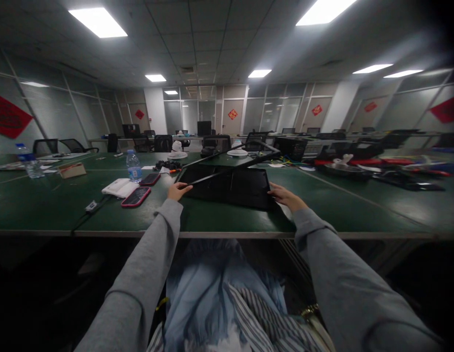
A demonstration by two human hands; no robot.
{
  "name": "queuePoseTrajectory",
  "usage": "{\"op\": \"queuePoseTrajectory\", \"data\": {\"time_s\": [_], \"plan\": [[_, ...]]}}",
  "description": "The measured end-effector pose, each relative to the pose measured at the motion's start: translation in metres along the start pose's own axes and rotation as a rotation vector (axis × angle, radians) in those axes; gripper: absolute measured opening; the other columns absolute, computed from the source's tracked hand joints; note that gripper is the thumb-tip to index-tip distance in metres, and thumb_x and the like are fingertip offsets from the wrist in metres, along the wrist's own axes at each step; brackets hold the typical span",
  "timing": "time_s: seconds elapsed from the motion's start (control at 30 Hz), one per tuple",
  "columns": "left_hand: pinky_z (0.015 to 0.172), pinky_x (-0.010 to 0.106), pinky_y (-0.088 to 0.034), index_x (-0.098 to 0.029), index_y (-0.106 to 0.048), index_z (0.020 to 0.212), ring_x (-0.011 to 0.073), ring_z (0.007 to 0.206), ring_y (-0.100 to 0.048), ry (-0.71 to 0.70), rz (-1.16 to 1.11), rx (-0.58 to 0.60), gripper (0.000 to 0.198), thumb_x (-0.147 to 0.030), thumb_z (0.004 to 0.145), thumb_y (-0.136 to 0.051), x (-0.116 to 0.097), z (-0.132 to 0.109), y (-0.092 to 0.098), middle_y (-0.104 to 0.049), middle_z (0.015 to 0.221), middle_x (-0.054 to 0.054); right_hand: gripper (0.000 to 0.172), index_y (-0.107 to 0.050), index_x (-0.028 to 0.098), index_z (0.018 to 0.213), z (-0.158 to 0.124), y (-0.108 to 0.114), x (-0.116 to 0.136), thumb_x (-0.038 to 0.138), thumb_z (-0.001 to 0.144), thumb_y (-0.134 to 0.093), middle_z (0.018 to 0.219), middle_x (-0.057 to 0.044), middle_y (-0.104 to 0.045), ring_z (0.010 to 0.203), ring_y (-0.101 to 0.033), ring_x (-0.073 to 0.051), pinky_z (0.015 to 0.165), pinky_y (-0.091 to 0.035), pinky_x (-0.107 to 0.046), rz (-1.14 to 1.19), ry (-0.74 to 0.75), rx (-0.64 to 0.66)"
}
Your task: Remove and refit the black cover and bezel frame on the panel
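Observation:
A flat black rectangular case-like object (227,188) is held tilted just above the green table in front of me. A long black strip or frame part (245,161) rises at an angle over it and bends back at the upper right; I cannot tell exactly what kind of thing it is. My left hand (178,191) pinches its left edge, near the low end of the strip, with thumb and fingers closed. On the opposite side, my right hand (286,197) grips the right edge, its fingers partly hidden behind the black panel.
Left of the object lie two phones, the nearer a pink-edged phone (136,197), beside a white notebook (120,187). Water bottles (133,166) stand farther left, near a small brown box (72,170). A metal pan (346,170) and dark items sit at right. The table's front edge (234,235) runs before me.

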State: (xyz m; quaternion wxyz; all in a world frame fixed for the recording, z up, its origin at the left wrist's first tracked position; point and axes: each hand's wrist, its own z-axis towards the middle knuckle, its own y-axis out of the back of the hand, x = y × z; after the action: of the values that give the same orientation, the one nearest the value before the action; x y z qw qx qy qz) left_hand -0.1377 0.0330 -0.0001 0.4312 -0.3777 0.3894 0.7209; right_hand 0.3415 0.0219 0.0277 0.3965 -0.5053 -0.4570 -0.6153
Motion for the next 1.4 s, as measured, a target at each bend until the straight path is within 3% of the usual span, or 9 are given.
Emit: {"op": "queuePoseTrajectory", "data": {"time_s": [0.13, 0.27, 0.37, 0.43, 0.53, 0.67, 1.13, 1.3, 1.4], "plan": [[0.099, 0.042, -0.047, -0.022, -0.078, 0.087, 0.0289, 0.105, -0.066, -0.060, 0.197, 0.020, 0.040, -0.051, 0.061, -0.087, -0.010, -0.011, 0.002, -0.076, 0.098, 0.008, 0.042, -0.060, 0.015, 0.127, 0.013, 0.006, 0.017, 0.036, 0.091, -0.054, 0.097, -0.012, -0.071, 0.080, -0.065, -0.018, 0.073, -0.052, -0.030, 0.025, -0.077, -0.129], [0.104, 0.045, -0.042, -0.025, -0.079, 0.087, 0.0303, 0.109, -0.064, -0.102, 0.369, 0.053, 0.038, -0.052, 0.062, -0.087, -0.017, -0.018, 0.002, -0.075, 0.102, 0.007, 0.046, -0.062, 0.014, 0.110, 0.026, 0.014, 0.030, 0.056, 0.096, -0.047, 0.094, -0.015, -0.071, 0.081, -0.068, -0.021, 0.073, -0.055, -0.033, 0.138, -0.044, -0.028], [0.105, 0.045, -0.041, -0.026, -0.079, 0.089, 0.0311, 0.114, -0.061, -0.119, 0.438, 0.071, 0.038, -0.052, 0.062, -0.087, -0.015, -0.018, 0.001, -0.074, 0.104, 0.006, 0.037, -0.064, 0.011, 0.109, 0.033, 0.014, 0.024, 0.041, 0.089, -0.065, 0.095, -0.014, -0.071, 0.080, -0.067, -0.020, 0.076, -0.055, -0.033, -0.072, 0.003, -0.036], [0.106, 0.046, -0.039, -0.027, -0.079, 0.090, 0.0323, 0.116, -0.060, -0.128, 0.469, 0.079, 0.039, -0.054, 0.063, -0.086, -0.011, -0.016, 0.001, -0.074, 0.105, 0.007, 0.038, -0.065, 0.009, 0.117, 0.033, 0.011, 0.013, 0.027, 0.084, -0.070, 0.105, -0.014, -0.071, 0.089, -0.067, -0.020, 0.085, -0.053, -0.033, -0.285, 0.137, -0.093], [0.109, 0.051, -0.035, -0.028, -0.079, 0.091, 0.0345, 0.117, -0.059, -0.121, 0.524, 0.088, 0.042, -0.057, 0.062, -0.086, -0.006, -0.013, 0.001, -0.073, 0.108, 0.008, 0.046, -0.062, 0.012, 0.131, 0.027, 0.005, -0.005, 0.022, 0.086, -0.060, 0.121, -0.015, -0.067, 0.110, -0.062, -0.025, 0.099, -0.046, -0.038, -0.591, 0.354, -0.228], [0.109, 0.053, -0.033, -0.029, -0.078, 0.093, 0.0351, 0.117, -0.059, -0.091, 0.566, 0.107, 0.042, -0.057, 0.062, -0.086, -0.003, -0.013, 0.001, -0.073, 0.110, 0.008, 0.056, -0.047, 0.011, 0.149, 0.018, -0.006, -0.022, 0.027, 0.095, -0.044, 0.131, -0.022, -0.060, 0.123, -0.055, -0.031, 0.105, -0.040, -0.047, -0.868, 0.375, -0.315], [0.105, 0.051, -0.039, -0.026, -0.077, 0.076, 0.0356, 0.111, -0.063, 0.002, 0.390, 0.180, 0.041, -0.051, 0.048, -0.093, -0.013, -0.024, 0.006, -0.076, 0.099, 0.008, 0.057, -0.046, 0.011, 0.151, 0.019, -0.007, -0.033, 0.031, 0.097, -0.042, 0.136, -0.019, -0.060, 0.120, -0.060, -0.030, 0.103, -0.043, -0.044, -0.990, 0.356, -0.255], [0.103, 0.044, -0.042, -0.027, -0.078, 0.082, 0.0314, 0.112, -0.063, -0.018, 0.401, 0.170, 0.031, -0.056, 0.070, -0.080, -0.005, -0.015, 0.001, -0.075, 0.102, 0.007, 0.054, -0.053, 0.013, 0.145, 0.023, -0.003, -0.036, 0.032, 0.095, -0.047, 0.131, -0.016, -0.064, 0.120, -0.061, -0.030, 0.104, -0.044, -0.042, -0.948, 0.335, -0.252], [0.106, 0.042, -0.041, -0.025, -0.076, 0.099, 0.0304, 0.123, -0.056, -0.052, 0.478, 0.030, 0.026, -0.046, 0.084, -0.068, -0.001, -0.007, 0.000, -0.070, 0.121, 0.009, 0.053, -0.055, 0.014, 0.143, 0.026, 0.001, -0.036, 0.032, 0.094, -0.049, 0.131, -0.014, -0.065, 0.121, -0.060, -0.028, 0.104, -0.044, -0.041, -0.889, 0.341, -0.248]]}}
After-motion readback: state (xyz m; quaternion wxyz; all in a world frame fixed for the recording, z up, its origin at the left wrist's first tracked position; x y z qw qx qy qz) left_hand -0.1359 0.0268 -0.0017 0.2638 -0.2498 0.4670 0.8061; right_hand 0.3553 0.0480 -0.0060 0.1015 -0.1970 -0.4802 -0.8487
